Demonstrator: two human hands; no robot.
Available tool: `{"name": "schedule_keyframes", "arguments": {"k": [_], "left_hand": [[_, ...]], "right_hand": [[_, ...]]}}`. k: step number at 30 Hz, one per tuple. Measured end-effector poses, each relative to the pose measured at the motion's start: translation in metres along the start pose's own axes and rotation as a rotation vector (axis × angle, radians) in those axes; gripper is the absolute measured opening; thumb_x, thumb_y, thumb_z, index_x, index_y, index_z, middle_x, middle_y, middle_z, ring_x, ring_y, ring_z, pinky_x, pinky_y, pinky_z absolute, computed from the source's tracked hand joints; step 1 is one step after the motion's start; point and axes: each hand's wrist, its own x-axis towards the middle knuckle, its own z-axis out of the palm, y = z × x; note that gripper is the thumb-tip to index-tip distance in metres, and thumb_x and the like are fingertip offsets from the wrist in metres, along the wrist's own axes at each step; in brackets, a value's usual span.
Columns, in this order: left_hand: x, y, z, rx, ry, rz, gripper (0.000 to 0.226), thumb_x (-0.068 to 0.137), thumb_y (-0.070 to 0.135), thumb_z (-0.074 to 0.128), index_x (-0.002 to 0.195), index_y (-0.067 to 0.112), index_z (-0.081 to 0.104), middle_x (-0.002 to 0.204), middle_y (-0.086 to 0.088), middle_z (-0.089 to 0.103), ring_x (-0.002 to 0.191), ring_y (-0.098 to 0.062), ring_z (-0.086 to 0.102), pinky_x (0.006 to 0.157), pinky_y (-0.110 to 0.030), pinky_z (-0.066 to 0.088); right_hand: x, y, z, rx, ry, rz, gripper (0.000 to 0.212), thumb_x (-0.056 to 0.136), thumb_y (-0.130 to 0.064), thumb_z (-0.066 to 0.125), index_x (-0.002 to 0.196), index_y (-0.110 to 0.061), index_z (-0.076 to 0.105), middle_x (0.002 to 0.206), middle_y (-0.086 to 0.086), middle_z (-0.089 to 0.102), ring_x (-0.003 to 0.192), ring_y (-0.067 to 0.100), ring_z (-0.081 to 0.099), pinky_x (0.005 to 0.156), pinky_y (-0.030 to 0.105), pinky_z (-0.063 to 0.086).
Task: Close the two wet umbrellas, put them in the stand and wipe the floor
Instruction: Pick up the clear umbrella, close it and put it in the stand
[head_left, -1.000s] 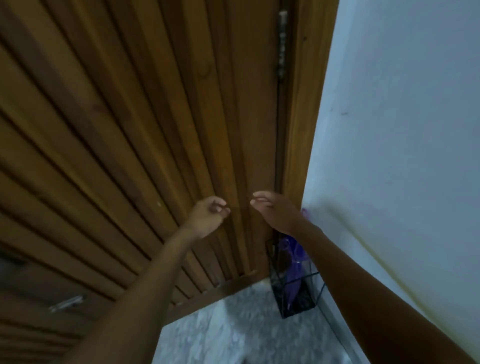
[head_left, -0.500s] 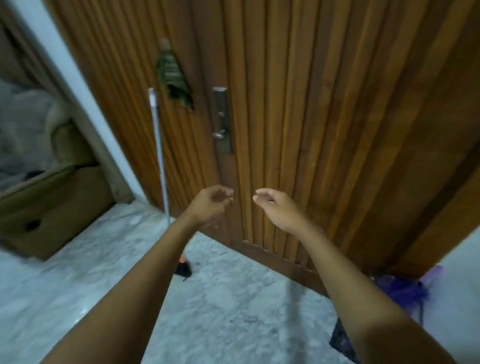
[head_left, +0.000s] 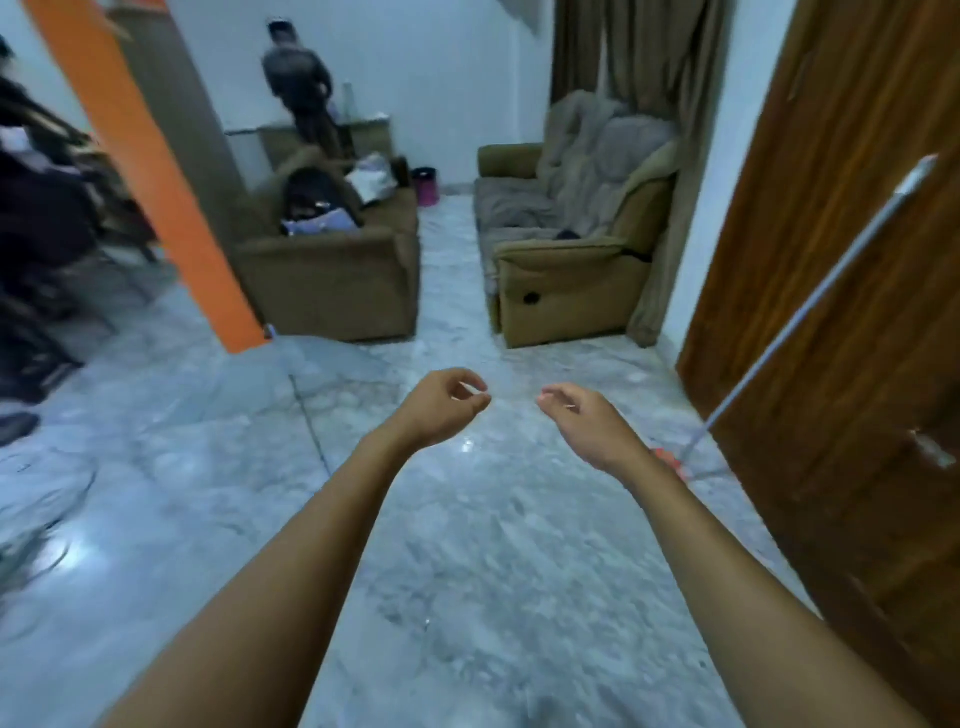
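Observation:
Both my arms reach forward over the grey marble floor (head_left: 467, 545). My left hand (head_left: 441, 408) hangs with loosely curled fingers and holds nothing. My right hand (head_left: 587, 421) is likewise relaxed and empty, a little to the right. A mop with a long white handle (head_left: 810, 312) leans against the wooden door (head_left: 841, 260) at the right, its orange base (head_left: 670, 460) partly hidden behind my right wrist. No umbrella and no stand are in view.
Two brown sofas (head_left: 332, 260) (head_left: 566, 249) stand ahead with a floor passage between them. An orange pillar (head_left: 140, 171) rises at the left. A person (head_left: 301, 88) stands at the back wall. Dark furniture (head_left: 36, 234) crowds the far left.
The view has swung left, from the door corner with the umbrella stand, past the door and mop, to the living room. Both hands keep the same relaxed pose in front.

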Motion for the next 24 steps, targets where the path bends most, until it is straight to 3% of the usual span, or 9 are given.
{"name": "schedule_keyframes", "arguments": {"k": [2, 5, 9, 12, 15, 20, 24], "left_hand": [[-0.031, -0.048, -0.052, 0.001, 0.083, -0.067, 0.011, 0.090, 0.031, 0.064, 0.099, 0.024, 0.065, 0.098, -0.004, 0.072, 0.083, -0.019, 0.070, 0.069, -0.026, 0.051], [-0.073, -0.103, -0.113, -0.004, 0.172, -0.146, 0.013, 0.091, 0.029, 0.062, 0.100, 0.021, 0.066, 0.097, -0.008, 0.072, 0.086, -0.024, 0.071, 0.073, -0.033, 0.054], [-0.118, -0.157, -0.171, -0.061, 0.282, -0.233, 0.017, 0.092, 0.024, 0.061, 0.104, 0.013, 0.066, 0.098, -0.016, 0.072, 0.087, -0.031, 0.070, 0.064, -0.026, 0.049], [-0.133, -0.187, -0.198, -0.080, 0.356, -0.261, 0.018, 0.092, 0.024, 0.062, 0.105, 0.013, 0.067, 0.090, -0.011, 0.072, 0.085, -0.029, 0.070, 0.065, -0.026, 0.048], [-0.134, -0.214, -0.218, -0.097, 0.414, -0.275, 0.021, 0.093, 0.025, 0.061, 0.108, 0.011, 0.065, 0.083, -0.005, 0.069, 0.077, -0.022, 0.067, 0.062, -0.023, 0.047], [-0.103, -0.257, -0.244, -0.134, 0.438, -0.316, 0.021, 0.091, 0.027, 0.062, 0.109, 0.016, 0.064, 0.091, -0.010, 0.071, 0.083, -0.025, 0.068, 0.061, -0.024, 0.046], [-0.048, -0.295, -0.266, -0.156, 0.417, -0.326, 0.022, 0.092, 0.027, 0.063, 0.111, 0.017, 0.062, 0.091, -0.006, 0.070, 0.076, -0.018, 0.065, 0.059, -0.021, 0.045]], "right_hand": [[0.004, -0.033, 0.065, 0.003, -0.093, -0.047, 0.035, 0.097, -0.038, 0.055, 0.127, -0.019, 0.061, 0.119, -0.005, 0.062, 0.106, 0.009, 0.057, 0.078, 0.022, 0.044], [0.007, -0.069, 0.143, 0.000, -0.198, -0.097, 0.038, 0.097, -0.041, 0.053, 0.128, -0.020, 0.061, 0.124, -0.004, 0.062, 0.114, 0.013, 0.057, 0.088, 0.027, 0.044], [0.008, -0.111, 0.226, -0.013, -0.329, -0.152, 0.040, 0.097, -0.044, 0.052, 0.130, -0.021, 0.059, 0.131, -0.001, 0.060, 0.118, 0.016, 0.057, 0.093, 0.030, 0.044], [0.015, -0.133, 0.267, -0.057, -0.368, -0.194, 0.040, 0.098, -0.042, 0.052, 0.130, -0.019, 0.059, 0.132, 0.000, 0.061, 0.116, 0.013, 0.057, 0.091, 0.027, 0.043], [0.031, -0.150, 0.299, -0.104, -0.403, -0.229, 0.039, 0.099, -0.039, 0.051, 0.130, -0.017, 0.059, 0.132, 0.001, 0.060, 0.111, 0.009, 0.054, 0.089, 0.025, 0.041], [0.080, -0.163, 0.347, -0.143, -0.423, -0.235, 0.037, 0.099, -0.039, 0.050, 0.128, -0.019, 0.059, 0.131, 0.001, 0.061, 0.107, 0.008, 0.053, 0.088, 0.025, 0.042], [0.141, -0.160, 0.382, -0.135, -0.425, -0.206, 0.039, 0.099, -0.040, 0.051, 0.130, -0.017, 0.058, 0.131, 0.000, 0.060, 0.107, 0.008, 0.054, 0.090, 0.026, 0.042]]}}
